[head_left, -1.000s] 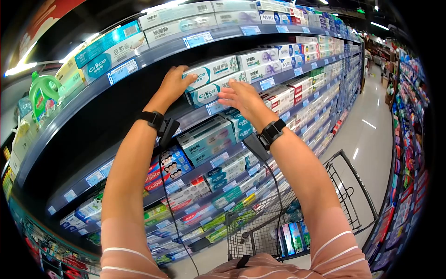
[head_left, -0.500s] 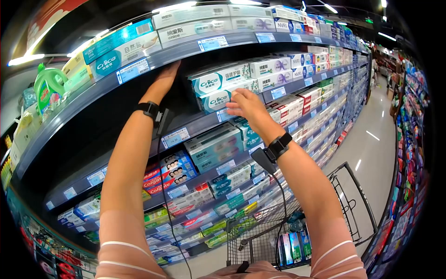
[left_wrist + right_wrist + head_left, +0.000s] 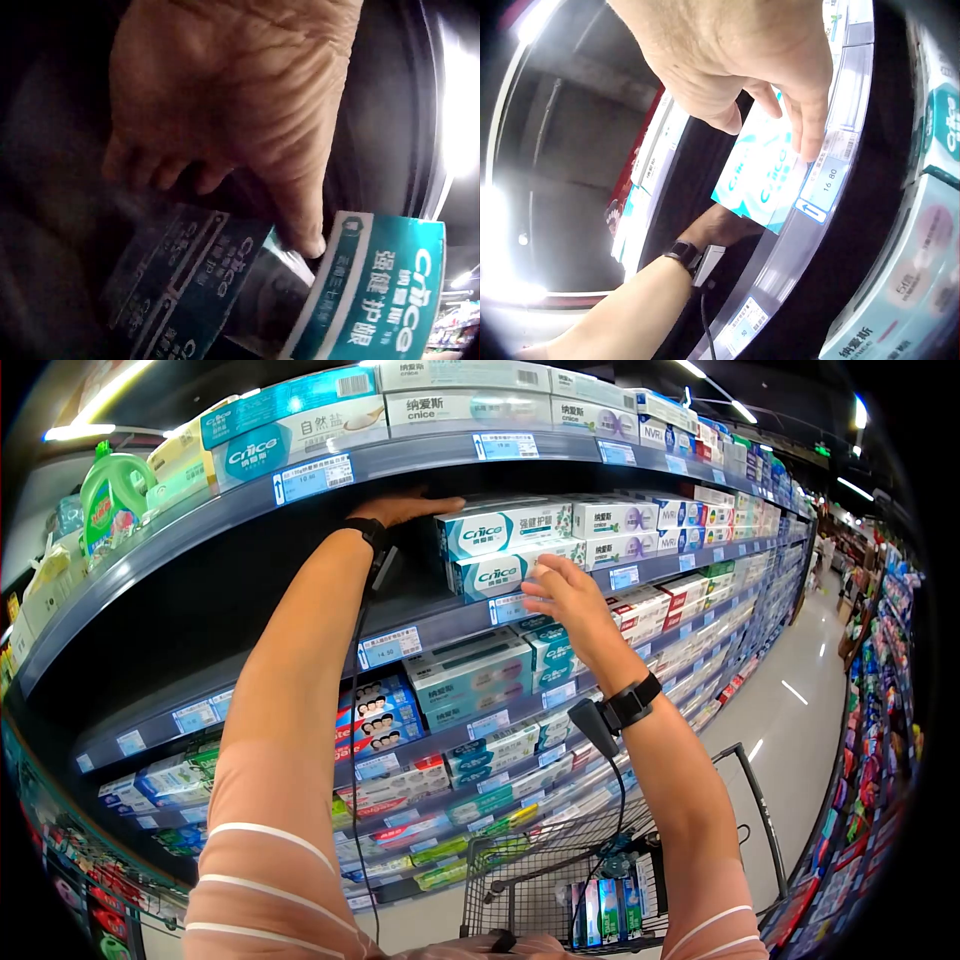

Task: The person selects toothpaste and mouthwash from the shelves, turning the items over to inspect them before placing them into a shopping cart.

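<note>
Two white-and-teal Cnice toothpaste boxes, an upper box (image 3: 520, 525) and a lower box (image 3: 495, 573), lie stacked at the front of the shelf. My left hand (image 3: 400, 510) reaches into the dark space above and beside the stack, its thumb stretched over the top. In the left wrist view, that thumb's tip is by the back edge of a front box (image 3: 382, 300), and the loosely bent fingers hang over dark teal boxes (image 3: 187, 277) behind it. My right hand (image 3: 575, 600) is at the front of the stack, its relaxed fingertips right at the lower box's face.
More toothpaste boxes (image 3: 615, 520) continue along the shelf to the right. An upper shelf edge (image 3: 420, 457) runs close above my left hand. Below are further stocked shelves and a shopping cart (image 3: 500, 860) holding several packages (image 3: 610, 910). A green jug (image 3: 108, 500) stands far left.
My left hand went from the stack's left end into the dark space, then over the stack's top. My right hand stays at its front. The head view has shifted slightly.
</note>
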{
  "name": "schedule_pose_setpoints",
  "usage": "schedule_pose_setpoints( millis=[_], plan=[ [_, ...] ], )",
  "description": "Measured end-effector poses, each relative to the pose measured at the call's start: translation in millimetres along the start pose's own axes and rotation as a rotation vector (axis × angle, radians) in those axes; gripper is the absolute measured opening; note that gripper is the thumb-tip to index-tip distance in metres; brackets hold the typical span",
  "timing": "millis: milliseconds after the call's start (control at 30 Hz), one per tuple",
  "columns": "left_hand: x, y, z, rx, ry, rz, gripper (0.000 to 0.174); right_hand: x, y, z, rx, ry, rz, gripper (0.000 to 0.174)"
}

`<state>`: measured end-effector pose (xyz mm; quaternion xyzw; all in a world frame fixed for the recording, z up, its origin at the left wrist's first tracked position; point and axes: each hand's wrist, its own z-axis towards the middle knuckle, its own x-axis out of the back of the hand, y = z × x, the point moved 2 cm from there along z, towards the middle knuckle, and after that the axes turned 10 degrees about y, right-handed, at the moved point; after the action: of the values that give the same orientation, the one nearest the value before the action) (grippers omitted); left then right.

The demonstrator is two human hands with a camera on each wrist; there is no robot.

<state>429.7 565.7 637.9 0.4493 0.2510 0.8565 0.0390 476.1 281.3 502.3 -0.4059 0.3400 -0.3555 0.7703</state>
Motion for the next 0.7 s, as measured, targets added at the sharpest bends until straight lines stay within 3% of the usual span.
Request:
schedule_pose_setpoints(
  millis=[133, 233, 267, 333, 667, 700],
  plan=[
    [-8.2, -2.9, 15.5, -0.076, 0.013, -0.166, 0.131, -1.2, -0.5, -0.1, 0.063, -0.020, -0.139, 0.061],
    [-2.6, 8.4, -7.5, -0.081, 0.150, -0.261, 0.129, -5.9, 10.1, 2.6, 0.317, 0.021, -0.366, 0.062],
    [-1.4, 7.7, -7.8, -0.005, 0.122, -0.232, 0.129, -7.7, 12.5, 2.5, 0.399, 0.039, -0.430, 0.062],
    [2.2, -0.4, -3.8, 0.144, 0.064, -0.171, 0.130, -12.8, 7.6, -1.4, 0.416, 0.082, -0.422, 0.065],
    [-30.6, -55.0, 49.2, 0.275, -0.253, -0.472, 0.124, -23.1, -1.1, -1.3, 0.311, 0.177, -0.483, 0.074],
    [-32.6, -55.6, 50.0, 0.286, -0.262, -0.489, 0.123, -25.9, -2.6, 0.9, 0.406, 0.182, -0.503, 0.076]
  ],
)
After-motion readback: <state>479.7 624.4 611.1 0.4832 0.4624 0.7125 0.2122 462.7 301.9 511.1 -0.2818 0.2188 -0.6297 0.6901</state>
